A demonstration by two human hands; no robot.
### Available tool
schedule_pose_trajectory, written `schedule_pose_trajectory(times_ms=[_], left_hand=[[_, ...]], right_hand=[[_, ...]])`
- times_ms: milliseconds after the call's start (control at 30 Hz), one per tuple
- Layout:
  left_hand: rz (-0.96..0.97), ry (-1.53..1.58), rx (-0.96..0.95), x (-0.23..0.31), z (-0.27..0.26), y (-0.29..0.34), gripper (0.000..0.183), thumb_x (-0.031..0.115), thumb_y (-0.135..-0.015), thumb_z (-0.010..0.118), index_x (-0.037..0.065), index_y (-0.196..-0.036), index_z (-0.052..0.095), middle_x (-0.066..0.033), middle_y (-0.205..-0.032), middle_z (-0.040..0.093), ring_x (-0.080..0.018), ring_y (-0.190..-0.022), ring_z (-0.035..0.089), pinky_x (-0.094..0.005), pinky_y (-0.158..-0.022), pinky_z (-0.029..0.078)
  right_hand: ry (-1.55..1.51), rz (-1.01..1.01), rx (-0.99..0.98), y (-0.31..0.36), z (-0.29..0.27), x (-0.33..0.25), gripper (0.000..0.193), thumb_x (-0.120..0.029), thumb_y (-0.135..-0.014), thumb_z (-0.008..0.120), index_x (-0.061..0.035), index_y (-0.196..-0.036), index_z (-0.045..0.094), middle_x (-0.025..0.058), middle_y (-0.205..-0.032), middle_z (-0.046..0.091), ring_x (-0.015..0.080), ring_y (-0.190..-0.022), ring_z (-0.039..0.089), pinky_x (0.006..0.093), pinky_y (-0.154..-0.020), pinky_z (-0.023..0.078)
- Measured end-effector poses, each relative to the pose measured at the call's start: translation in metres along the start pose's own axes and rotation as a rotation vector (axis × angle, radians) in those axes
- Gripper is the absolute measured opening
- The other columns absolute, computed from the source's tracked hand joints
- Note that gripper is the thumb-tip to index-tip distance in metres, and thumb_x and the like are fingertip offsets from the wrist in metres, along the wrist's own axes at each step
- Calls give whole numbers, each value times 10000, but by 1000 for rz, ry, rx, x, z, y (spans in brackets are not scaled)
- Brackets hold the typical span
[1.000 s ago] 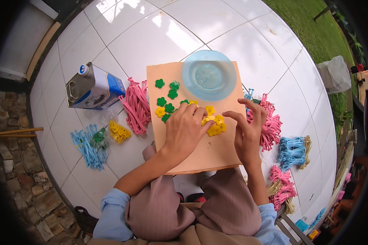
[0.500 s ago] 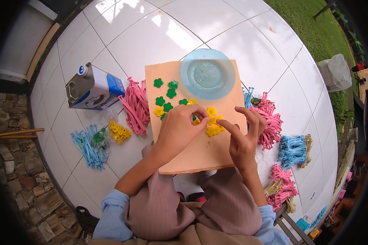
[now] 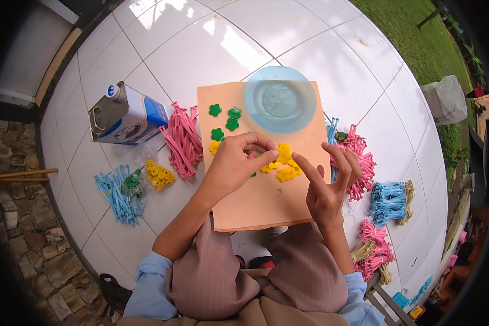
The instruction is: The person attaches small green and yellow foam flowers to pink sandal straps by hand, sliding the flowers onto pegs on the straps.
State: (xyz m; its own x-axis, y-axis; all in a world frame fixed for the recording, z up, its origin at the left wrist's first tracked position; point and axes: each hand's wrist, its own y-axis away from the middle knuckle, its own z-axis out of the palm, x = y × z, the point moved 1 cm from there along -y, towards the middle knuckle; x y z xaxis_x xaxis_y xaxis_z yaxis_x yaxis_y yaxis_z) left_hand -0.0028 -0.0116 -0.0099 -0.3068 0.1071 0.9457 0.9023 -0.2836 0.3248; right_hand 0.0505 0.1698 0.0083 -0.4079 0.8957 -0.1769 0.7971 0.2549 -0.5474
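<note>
A tan board [image 3: 266,201] lies on the white tiled floor in front of my knees. On it sit green flower-shaped pieces [image 3: 225,117], a cluster of yellow flower-shaped pieces [image 3: 284,163] and a clear blue plate [image 3: 280,99]. My left hand [image 3: 236,163] rests on the board with its fingertips pinched on a small piece beside the yellow cluster; a bit of green shows under the fingers. My right hand [image 3: 328,185] hovers just right of the yellow pieces, fingers spread and holding nothing.
A white and blue metal can [image 3: 124,117] lies left of the board. Pink strips [image 3: 183,140], light blue strips [image 3: 117,193] and a bag of yellow pieces [image 3: 158,175] are on the left. More pink strips [image 3: 358,157] and blue bundles [image 3: 388,201] lie right.
My left hand has curled its fingers into a pinch at the yellow cluster. My right hand lifted off the board's edge and drew back toward me, fingers opening.
</note>
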Motion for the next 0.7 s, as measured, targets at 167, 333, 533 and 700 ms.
schedule_pose_trajectory(times_ms=[167, 333, 533, 700], left_hand=[[-20, -354, -58, 16, -4, 15, 146, 121, -753, 679, 19, -852, 647, -24, -689, 619, -60, -636, 557, -205, -566, 432], [123, -746, -23, 4, -1, 35, 150, 178, -731, 669, 65, -830, 666, -85, -705, 630, -192, -611, 591, -313, -588, 463], [160, -805, 47, 10, -6, 37, 161, 210, -752, 663, 59, -807, 655, -75, -737, 638, -229, -644, 595, -331, -625, 470], [250, -728, 175, 11, -10, 27, 133, 179, -761, 656, 48, -782, 643, -50, -755, 637, -213, -666, 575, -333, -606, 460]], right_hand=[[-114, 173, -28, -25, -2, 14, 462, 103, -668, 539, -185, -1008, 661, 62, -1180, 454, 278, -1075, 373, 401, -920, 333], [-106, 95, -163, -49, 35, 25, 428, 101, -655, 534, -173, -960, 658, 51, -1210, 431, 292, -1111, 354, 424, -917, 318], [-14, -47, -174, -63, 60, 25, 384, 54, -654, 554, -177, -942, 662, 57, -1213, 432, 286, -1128, 354, 439, -937, 285], [-46, -37, -203, -65, 63, 24, 347, 45, -662, 557, -172, -913, 658, 56, -1205, 439, 285, -1128, 357, 453, -933, 291]])
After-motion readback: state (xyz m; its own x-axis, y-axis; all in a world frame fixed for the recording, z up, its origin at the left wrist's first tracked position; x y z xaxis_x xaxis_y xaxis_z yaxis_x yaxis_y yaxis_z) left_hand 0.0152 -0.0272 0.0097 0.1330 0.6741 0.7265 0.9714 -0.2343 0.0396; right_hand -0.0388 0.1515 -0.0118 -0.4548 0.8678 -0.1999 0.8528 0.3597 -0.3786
